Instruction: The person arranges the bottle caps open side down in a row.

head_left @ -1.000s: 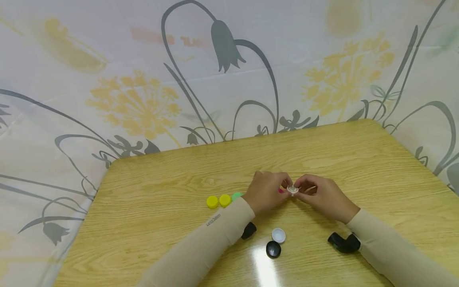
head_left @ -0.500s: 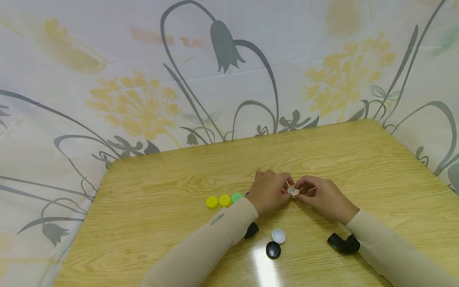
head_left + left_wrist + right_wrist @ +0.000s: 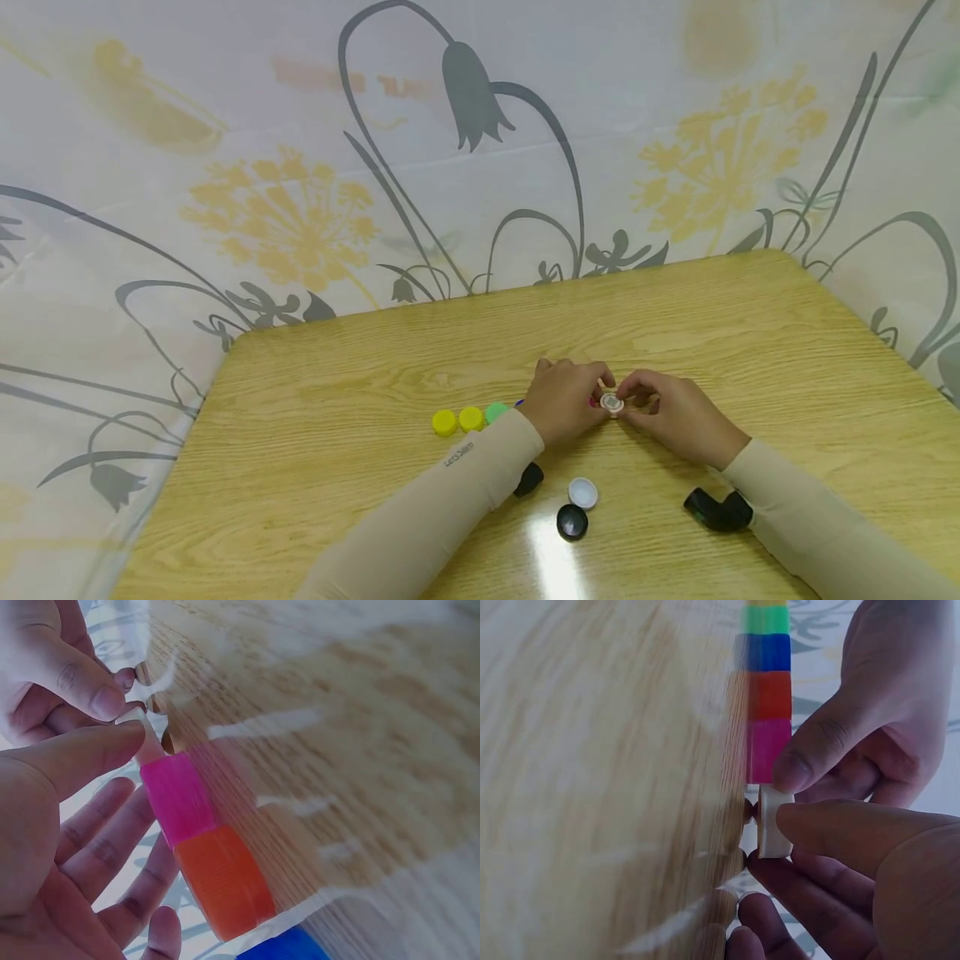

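Note:
Between both hands is a small white bottle cap (image 3: 612, 402) with a greyish mark on its top. The left hand (image 3: 562, 404) pinches it from the left by thumb and finger. From the other side the right hand (image 3: 686, 419) holds it, thumb against the white cap (image 3: 775, 825) in the right wrist view. It stands at the right end of a row of caps. Beside it comes a pink cap (image 3: 178, 796), then an orange cap (image 3: 225, 881) and a blue cap (image 3: 289, 949). Further left are a green cap (image 3: 496, 413) and two yellow caps (image 3: 444, 422), while the left hand covers the row's middle in the head view.
Nearer the front, a white cap (image 3: 582, 493) with a pale hollow touches a black cap (image 3: 572, 522). Dark pieces show by each sleeve, one a bent black piece (image 3: 718, 510) at the right. The wooden table (image 3: 360, 367) ends at a flower-patterned backdrop (image 3: 420, 192).
The white cap has tipped so that its marked top faces up more, and it sits slightly lower in the head view. Both hands have shifted slightly with it. The other caps stay put.

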The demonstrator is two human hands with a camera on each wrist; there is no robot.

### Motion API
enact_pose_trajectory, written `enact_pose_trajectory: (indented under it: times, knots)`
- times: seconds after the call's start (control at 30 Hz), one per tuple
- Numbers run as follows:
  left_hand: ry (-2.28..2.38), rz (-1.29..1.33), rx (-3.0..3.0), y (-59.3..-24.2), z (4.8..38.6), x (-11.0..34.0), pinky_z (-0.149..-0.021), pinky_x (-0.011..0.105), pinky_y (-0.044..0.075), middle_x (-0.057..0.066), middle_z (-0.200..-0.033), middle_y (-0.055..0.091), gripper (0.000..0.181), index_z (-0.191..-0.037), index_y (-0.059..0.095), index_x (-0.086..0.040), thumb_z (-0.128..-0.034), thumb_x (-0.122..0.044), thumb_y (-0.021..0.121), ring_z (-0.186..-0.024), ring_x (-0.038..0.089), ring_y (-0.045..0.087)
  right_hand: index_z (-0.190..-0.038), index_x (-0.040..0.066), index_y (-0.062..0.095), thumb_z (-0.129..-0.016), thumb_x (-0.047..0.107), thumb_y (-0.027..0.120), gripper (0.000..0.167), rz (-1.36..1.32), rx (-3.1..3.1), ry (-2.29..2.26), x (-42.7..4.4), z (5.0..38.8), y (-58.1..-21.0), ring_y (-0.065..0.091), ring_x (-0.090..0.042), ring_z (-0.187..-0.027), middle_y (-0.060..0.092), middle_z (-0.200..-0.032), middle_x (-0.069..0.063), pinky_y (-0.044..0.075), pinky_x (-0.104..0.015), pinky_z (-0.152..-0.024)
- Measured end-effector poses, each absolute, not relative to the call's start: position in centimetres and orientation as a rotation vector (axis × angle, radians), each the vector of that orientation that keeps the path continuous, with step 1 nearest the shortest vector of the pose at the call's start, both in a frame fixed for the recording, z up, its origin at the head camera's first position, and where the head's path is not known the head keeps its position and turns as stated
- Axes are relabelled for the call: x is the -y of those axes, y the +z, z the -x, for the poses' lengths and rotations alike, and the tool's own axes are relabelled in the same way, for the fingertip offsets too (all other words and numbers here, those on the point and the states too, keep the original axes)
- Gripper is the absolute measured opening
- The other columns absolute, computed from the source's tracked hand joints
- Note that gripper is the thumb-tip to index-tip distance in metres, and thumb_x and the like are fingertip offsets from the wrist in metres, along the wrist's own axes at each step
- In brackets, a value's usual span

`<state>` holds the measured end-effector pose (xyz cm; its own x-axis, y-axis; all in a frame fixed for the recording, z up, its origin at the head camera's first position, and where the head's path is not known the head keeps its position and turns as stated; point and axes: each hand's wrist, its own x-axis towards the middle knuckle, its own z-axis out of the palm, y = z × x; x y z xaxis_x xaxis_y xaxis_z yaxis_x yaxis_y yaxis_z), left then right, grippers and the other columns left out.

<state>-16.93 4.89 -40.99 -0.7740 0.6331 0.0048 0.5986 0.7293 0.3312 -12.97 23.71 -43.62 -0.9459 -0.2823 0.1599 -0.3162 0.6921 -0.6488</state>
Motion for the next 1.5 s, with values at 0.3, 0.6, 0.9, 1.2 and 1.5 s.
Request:
enact_pose_trajectory:
  times: [0.3, 0.6, 0.9, 1.2, 1.5]
  knots:
    - [0.394, -1.017, -2.827, -41.3, 17.1, -5.2, -0.081, 0.028, 0.039, -0.015, -0.094, 0.071, 0.029, -0.117, 0.068, -0.025, -0.0911, -0.034, 0.074, -0.09, 0.007, 0.059, -0.104, 0.011, 0.073, -0.092, 0.012, 0.072, 0.013, -0.512, 2.904, 1.085, -23.7, 12.9, -43.6, 0.067, -0.013, -0.087, 0.074, -0.099, -0.001, 0.052, -0.025, -0.069]
    - [0.391, -1.016, -2.843, -41.2, 17.0, -4.7, -0.086, 0.033, 0.042, -0.013, -0.095, 0.07, 0.031, -0.121, 0.068, -0.025, -0.0914, -0.034, 0.073, -0.093, 0.009, 0.061, -0.105, 0.009, 0.073, -0.092, 0.01, 0.071, 0.013, -0.533, 2.889, 1.088, -23.5, 12.9, -43.2, 0.067, -0.012, -0.085, 0.075, -0.099, -0.002, 0.054, -0.024, -0.069]
    - [0.595, -1.058, -2.934, -40.4, 15.5, -2.4, -0.087, 0.033, 0.043, -0.012, -0.113, 0.073, 0.025, -0.118, 0.069, -0.024, -0.0943, -0.033, 0.069, -0.106, 0.012, 0.063, -0.099, 0.011, 0.074, -0.09, 0.009, 0.074, 0.009, -0.531, 2.726, 1.048, -22.7, 12.2, -43.1, 0.063, -0.011, -0.084, 0.073, -0.097, -0.001, 0.054, -0.024, -0.069]
    - [0.864, -1.208, -2.868, -39.9, 13.2, 0.3, -0.083, 0.02, 0.046, -0.009, -0.103, 0.076, 0.014, -0.107, 0.075, -0.018, -0.0944, -0.024, 0.07, -0.09, 0.006, 0.067, -0.097, 0.01, 0.072, -0.088, 0.001, 0.073, 0.013, -0.695, 2.634, 1.126, -21.7, 10.4, -42.8, 0.056, 0.004, -0.074, 0.066, -0.083, 0.012, 0.051, -0.021, -0.062]
    - [0.952, -1.085, -2.778, -39.9, 11.8, 2.6, -0.077, 0.013, 0.048, -0.007, -0.101, 0.074, 0.013, -0.106, 0.073, -0.017, -0.0943, -0.022, 0.071, -0.088, 0.009, 0.064, -0.107, 0.011, 0.068, -0.092, 0.016, 0.073, 0.017, -0.93, 2.743, 1.336, -20.7, 9.3, -42.4, 0.056, 0.001, -0.077, 0.062, -0.085, 0.013, 0.05, -0.022, -0.062]
